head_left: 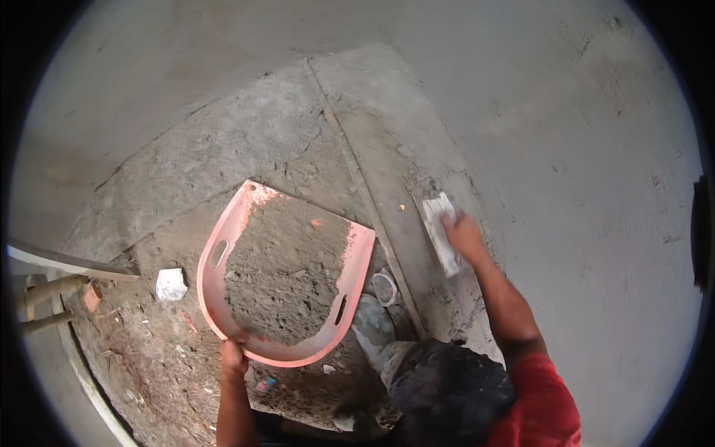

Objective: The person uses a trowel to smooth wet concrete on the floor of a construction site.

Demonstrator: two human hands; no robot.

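Right hand (465, 235): grasping white float (436, 216), palm hidden | left hand (234, 356): grasping pink tray (209, 287), underside hidden

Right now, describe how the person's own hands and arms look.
Neither the left hand nor the right hand wears a glove, and no watch or band shows. The right forearm is bare below a plain red sleeve. The left forearm is bare too; no sleeve shows on it.
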